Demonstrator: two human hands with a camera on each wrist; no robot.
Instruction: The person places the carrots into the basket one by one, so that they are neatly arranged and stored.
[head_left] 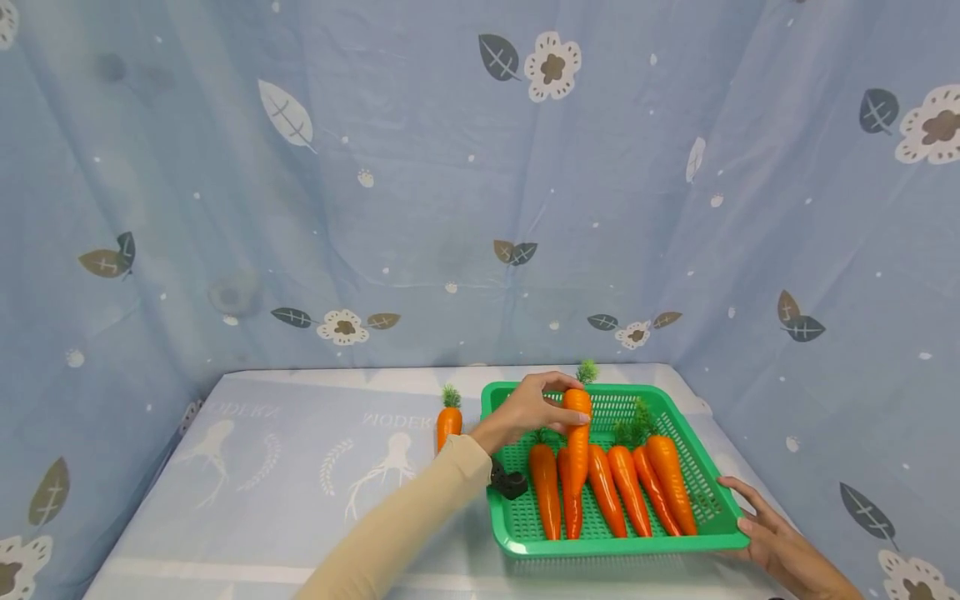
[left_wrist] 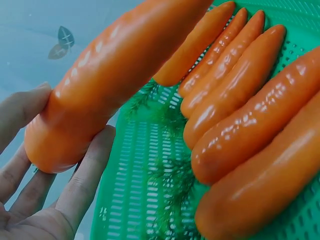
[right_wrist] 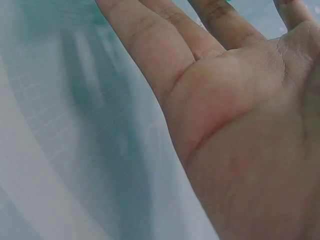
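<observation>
A green slotted basket [head_left: 617, 546] sits on the right half of the table with several orange toy carrots [head_left: 628, 490] lying side by side in it. My left hand [head_left: 562, 402] pinches one carrot [head_left: 578, 442] by its thick top end and holds it tip-down over the basket's left side. The left wrist view shows this carrot [left_wrist: 115, 85] between my thumb and fingers [left_wrist: 85, 175], above the basket floor [left_wrist: 135, 165] and the laid carrots [left_wrist: 240, 115]. With straight fingers, my right hand [head_left: 757, 525] rests against the basket's front right corner; its open palm [right_wrist: 235, 110] fills the right wrist view.
One more carrot [head_left: 449, 425] with a green tuft lies on the tablecloth [head_left: 300, 483] just left of the basket. Blue flower-printed curtains [head_left: 375, 208] close in the table at the back and on both sides. The right table edge is close to the basket.
</observation>
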